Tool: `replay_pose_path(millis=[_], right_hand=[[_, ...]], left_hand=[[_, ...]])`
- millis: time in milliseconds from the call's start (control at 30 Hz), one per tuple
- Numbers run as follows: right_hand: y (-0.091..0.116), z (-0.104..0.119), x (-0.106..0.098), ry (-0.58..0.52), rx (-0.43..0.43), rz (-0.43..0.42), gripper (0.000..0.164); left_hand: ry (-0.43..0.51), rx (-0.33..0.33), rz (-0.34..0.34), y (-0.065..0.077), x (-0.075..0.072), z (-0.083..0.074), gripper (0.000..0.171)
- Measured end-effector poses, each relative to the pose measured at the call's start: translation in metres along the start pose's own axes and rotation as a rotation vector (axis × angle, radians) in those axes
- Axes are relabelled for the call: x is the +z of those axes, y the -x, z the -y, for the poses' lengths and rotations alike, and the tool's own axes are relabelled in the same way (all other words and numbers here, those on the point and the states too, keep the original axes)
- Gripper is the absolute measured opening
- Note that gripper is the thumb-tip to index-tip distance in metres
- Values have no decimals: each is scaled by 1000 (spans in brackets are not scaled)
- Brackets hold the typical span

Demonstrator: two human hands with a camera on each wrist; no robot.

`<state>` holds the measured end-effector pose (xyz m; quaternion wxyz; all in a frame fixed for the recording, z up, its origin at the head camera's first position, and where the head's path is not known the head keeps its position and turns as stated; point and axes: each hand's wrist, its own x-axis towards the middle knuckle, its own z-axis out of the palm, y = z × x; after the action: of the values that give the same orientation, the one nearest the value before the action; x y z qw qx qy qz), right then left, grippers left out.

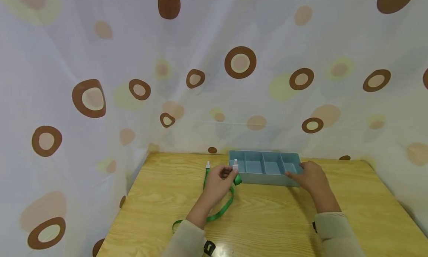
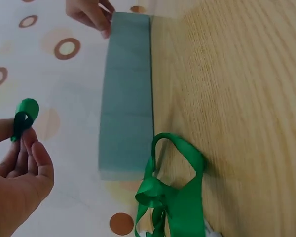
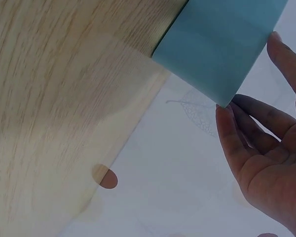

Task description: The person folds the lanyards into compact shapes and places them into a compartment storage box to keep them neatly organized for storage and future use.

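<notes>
My left hand (image 1: 217, 184) pinches one end of a green lanyard (image 1: 223, 209), between thumb and fingers. A white clip (image 1: 235, 164) stands up from the fingertips there, in front of the box's left end. The lanyard's band trails in loops over the table, and its other white clip (image 1: 208, 164) lies beyond the left hand. A grey-blue box (image 1: 267, 179) with several compartments in a row stands near the wall. My right hand (image 1: 311, 177) holds the box's right end, thumb at the front rim. In the right wrist view, fingertips touch the box's corner (image 3: 222, 74).
A wooden table (image 1: 267, 219) carries everything. White cloth (image 1: 207, 100) with brown and pale spots hangs behind the table and along its sides. The box stands close to the back edge.
</notes>
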<state>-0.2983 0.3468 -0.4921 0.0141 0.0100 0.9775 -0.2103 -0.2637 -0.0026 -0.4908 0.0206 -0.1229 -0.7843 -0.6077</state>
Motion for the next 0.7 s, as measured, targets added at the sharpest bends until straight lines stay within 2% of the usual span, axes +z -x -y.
replay_pose_path(millis=[133, 233, 500, 700], right_hand=[[3, -3, -2, -3, 9, 0, 90], [3, -4, -1, -14, 3, -7, 89], [-3, -12, 9, -12, -10, -19, 90], [-6, -10, 6, -19, -10, -25, 91]], left_hand=[[-10, -8, -64, -25, 9, 3, 27], [-20, -2, -85, -39, 12, 6, 26], [-69, -19, -50, -53, 21, 17, 21], [-144, -33, -97, -61, 28, 25, 22]])
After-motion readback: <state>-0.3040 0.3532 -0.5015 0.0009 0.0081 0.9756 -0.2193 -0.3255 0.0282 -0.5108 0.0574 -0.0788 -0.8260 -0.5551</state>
